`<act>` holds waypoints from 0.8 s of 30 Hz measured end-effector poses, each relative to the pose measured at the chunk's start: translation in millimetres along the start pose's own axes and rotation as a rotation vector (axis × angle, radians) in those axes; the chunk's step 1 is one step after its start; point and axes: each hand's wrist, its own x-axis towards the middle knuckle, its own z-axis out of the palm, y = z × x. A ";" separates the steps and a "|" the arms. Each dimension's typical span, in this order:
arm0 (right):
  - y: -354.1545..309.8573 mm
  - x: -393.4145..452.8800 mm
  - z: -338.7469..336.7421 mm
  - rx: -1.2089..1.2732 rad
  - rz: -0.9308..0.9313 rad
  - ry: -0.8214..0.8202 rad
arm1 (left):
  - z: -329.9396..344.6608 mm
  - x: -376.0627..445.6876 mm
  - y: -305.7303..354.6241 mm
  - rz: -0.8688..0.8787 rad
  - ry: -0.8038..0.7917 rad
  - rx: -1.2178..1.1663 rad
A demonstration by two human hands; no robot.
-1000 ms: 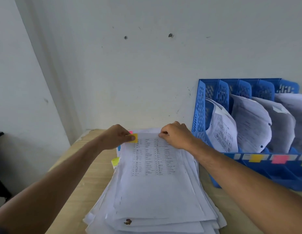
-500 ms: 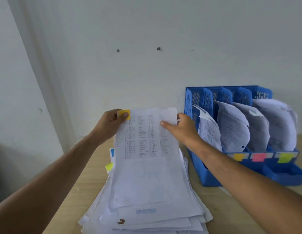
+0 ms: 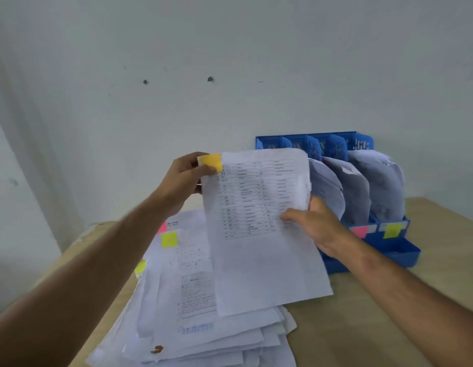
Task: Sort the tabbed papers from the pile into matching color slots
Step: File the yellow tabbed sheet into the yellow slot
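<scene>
Above the pile (image 3: 203, 300) on the bench (image 3: 362, 327), the left hand (image 3: 186, 181) pinches the orange-tabbed sheet (image 3: 262, 234) at its top corner while the right hand (image 3: 313, 223) grips its right edge (a lower page reads "REJECTED").

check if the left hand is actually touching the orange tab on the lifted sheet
Touching. The head view shows the left hand pinching the sheet at its top corner, thumb pressed across the lower edge of the orange tab.
</scene>
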 end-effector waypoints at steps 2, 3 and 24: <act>-0.8 1.5 -19.0 -0.041 0.009 0.101 | 19.1 1.8 11.3 0.007 -0.090 0.011; 0.0 4.0 -29.0 -0.063 0.015 0.150 | 29.6 3.1 16.7 0.011 -0.141 0.037; -24.5 3.5 -164.3 -0.589 -0.262 0.667 | 209.4 110.2 48.1 0.165 -0.435 0.724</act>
